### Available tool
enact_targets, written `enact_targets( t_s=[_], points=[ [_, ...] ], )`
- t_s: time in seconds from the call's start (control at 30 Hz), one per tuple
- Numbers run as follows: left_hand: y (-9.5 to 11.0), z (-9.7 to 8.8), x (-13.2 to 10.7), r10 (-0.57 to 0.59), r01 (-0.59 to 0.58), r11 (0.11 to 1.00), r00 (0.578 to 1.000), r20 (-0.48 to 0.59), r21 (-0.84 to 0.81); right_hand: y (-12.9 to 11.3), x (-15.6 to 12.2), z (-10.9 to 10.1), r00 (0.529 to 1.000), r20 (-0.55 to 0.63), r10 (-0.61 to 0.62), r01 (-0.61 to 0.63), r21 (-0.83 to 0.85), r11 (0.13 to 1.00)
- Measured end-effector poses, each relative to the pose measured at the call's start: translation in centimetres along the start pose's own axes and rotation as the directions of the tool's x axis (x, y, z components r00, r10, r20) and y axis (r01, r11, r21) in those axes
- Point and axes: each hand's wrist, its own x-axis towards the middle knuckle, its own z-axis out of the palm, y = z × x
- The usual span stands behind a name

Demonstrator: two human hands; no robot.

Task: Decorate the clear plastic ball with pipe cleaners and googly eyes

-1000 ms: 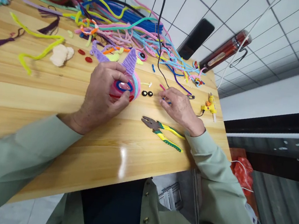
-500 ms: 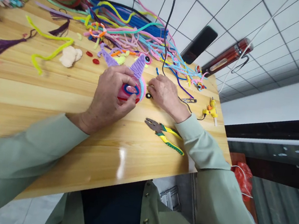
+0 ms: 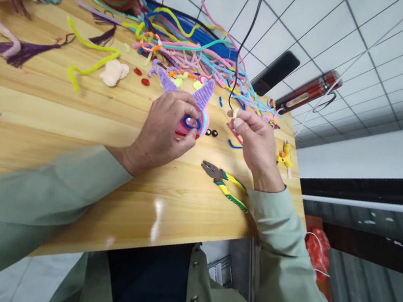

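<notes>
My left hand (image 3: 163, 128) is closed around a pink pipe-cleaner animal head (image 3: 192, 123) with two purple pointed ears and a blue-ringed, shiny pink nose. The fingers cover much of its left side. Above the table at its right, my right hand (image 3: 260, 144) pinches a small pale-yellow piece (image 3: 235, 113) between thumb and fingertips; its exact kind is unclear. Two small black toy eyes (image 3: 214, 133) lie between the hands. A short blue pipe-cleaner piece (image 3: 235, 144) rests under the right hand. Pliers (image 3: 217, 174) with yellow-green handles lie nearer me.
Behind the hands spreads a pile of colourful pipe cleaners (image 3: 199, 54). A black phone (image 3: 276, 74) and red thermos (image 3: 309, 92) are by the tiled wall. The yellow glue gun (image 3: 285, 154) stands at the right edge. A yellow pipe cleaner (image 3: 93, 68) lies left.
My right hand has lifted off the table and turned, now showing the pale-yellow piece in its fingertips. My left hand still holds the animal head. The view has shifted somewhat.
</notes>
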Motion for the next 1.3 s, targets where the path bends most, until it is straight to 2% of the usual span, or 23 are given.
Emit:
enact_targets(
  t_s=[0.13, 0.27, 0.5, 0.63, 0.77, 0.93, 1.07, 1.23, 1.3],
  points=[
    [-0.2, 0.1, -0.1, 0.002, -0.002, 1.000, 1.000, 0.001, 0.011, -1.4, -1.5, 0.6, 0.980, 0.040, 0.195, -0.197, 0.352, 0.915],
    [-0.2, 0.1, -0.2, -0.003, 0.003, 1.000, 1.000, 0.009, 0.001, -1.7, -2.1, 0.8, 0.951, 0.138, 0.277, -0.307, 0.517, 0.799],
    [-0.2, 0.3, -0.2, 0.006, -0.006, 1.000, 1.000, -0.011, 0.009, -2.4, -3.3, 1.1, 0.928, 0.223, 0.297, -0.372, 0.550, 0.748],
    [-0.2, 0.1, -0.2, -0.008, 0.008, 1.000, 1.000, 0.024, 0.023, -3.1, -3.9, 1.9, 0.914, 0.259, 0.312, -0.405, 0.537, 0.740],
    [-0.1, -0.1, -0.1, -0.033, 0.032, 0.999, 0.998, 0.057, 0.013, -3.6, -4.5, 2.8, 0.912, 0.237, 0.336, -0.410, 0.455, 0.791],
    [-0.2, -0.1, -0.1, -0.058, 0.058, 0.998, 0.993, 0.100, 0.001, -3.9, -4.7, 3.5, 0.932, 0.202, 0.300, -0.356, 0.358, 0.863],
    [-0.4, -0.2, -0.1, -0.070, 0.071, 0.997, 0.990, 0.119, -0.009, -3.9, -4.2, 3.6, 0.923, 0.249, 0.293, -0.376, 0.421, 0.826],
    [-0.2, 0.0, -0.2, -0.058, 0.057, 0.998, 0.995, 0.083, 0.013, -4.4, -3.8, 3.4, 0.883, 0.341, 0.324, -0.462, 0.504, 0.729],
    [-0.2, 0.1, -0.2, -0.031, 0.030, 0.999, 0.998, 0.052, 0.015, -4.7, -3.9, 3.5, 0.879, 0.344, 0.331, -0.472, 0.521, 0.711]
  ],
)
